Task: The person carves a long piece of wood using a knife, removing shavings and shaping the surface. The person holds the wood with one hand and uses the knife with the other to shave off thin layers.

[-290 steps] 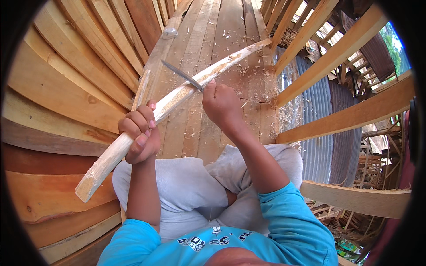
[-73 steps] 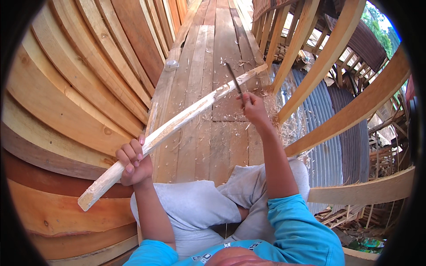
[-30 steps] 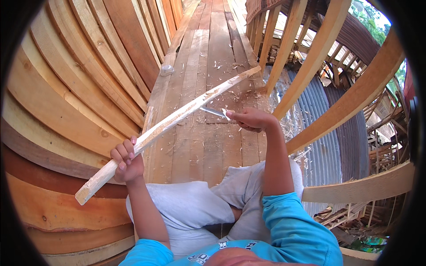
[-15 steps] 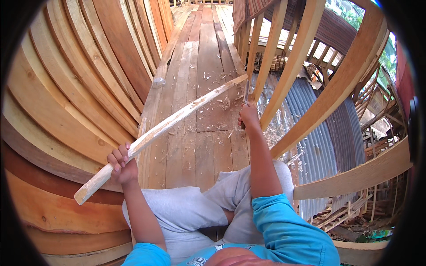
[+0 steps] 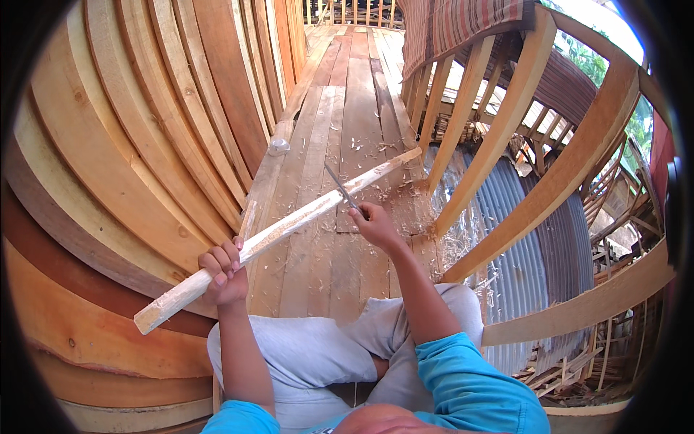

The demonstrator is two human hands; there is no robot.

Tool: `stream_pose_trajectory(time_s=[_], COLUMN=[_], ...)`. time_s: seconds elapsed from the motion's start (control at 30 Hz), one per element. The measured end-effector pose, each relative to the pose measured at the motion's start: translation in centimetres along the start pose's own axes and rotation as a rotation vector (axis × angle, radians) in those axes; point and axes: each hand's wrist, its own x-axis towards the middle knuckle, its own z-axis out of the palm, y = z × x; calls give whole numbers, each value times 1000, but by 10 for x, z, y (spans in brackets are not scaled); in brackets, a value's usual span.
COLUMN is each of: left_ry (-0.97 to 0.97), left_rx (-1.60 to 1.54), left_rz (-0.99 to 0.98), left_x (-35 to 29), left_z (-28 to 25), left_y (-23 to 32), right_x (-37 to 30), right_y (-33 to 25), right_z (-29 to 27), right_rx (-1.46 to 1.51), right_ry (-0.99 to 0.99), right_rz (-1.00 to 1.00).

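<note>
A long pale wooden stick [image 5: 303, 217] slants from lower left to upper right, its far end resting on the plank floor. My left hand [image 5: 223, 270] grips it near its lower end. My right hand [image 5: 374, 226] holds a thin-bladed knife [image 5: 337, 184] whose blade points up and left, lying against the stick's middle. Wood shavings [image 5: 405, 192] lie on the floor around the stick's far end. I sit with my legs in grey trousers [image 5: 311, 351] folded below the stick.
Curved stacked wooden planks [image 5: 123, 152] form a wall on the left. Upright timber posts [image 5: 506, 123] and rails line the right side, with corrugated metal sheeting [image 5: 535, 246] behind them. The plank floor [image 5: 358, 94] runs away ahead. A small clear object [image 5: 278, 147] lies by the left wall.
My right hand has swung the knife back from the far part of the stick to its middle. The view has tilted up along the floor; my left hand keeps its grip.
</note>
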Motion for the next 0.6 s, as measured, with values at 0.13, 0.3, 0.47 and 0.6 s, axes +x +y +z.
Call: stream_pose_trajectory(time_s=[0.13,0.3,0.47,0.6], left_ry=[20,-7,-19,-31], left_rx=[8,-7,-10,10], left_rz=[3,7,4,-9], left_x=[2,7,7,7], left_z=[6,8,9,10], left_y=[3,3,1,3], right_x=[-8,-6,-24,-30], right_y=[-10,-15,-60,-86], right_z=[11,12,23,38], right_rx=[244,184,-92,-276], right_ry=[27,56,82,146], right_rz=[-66,-46,-40,39])
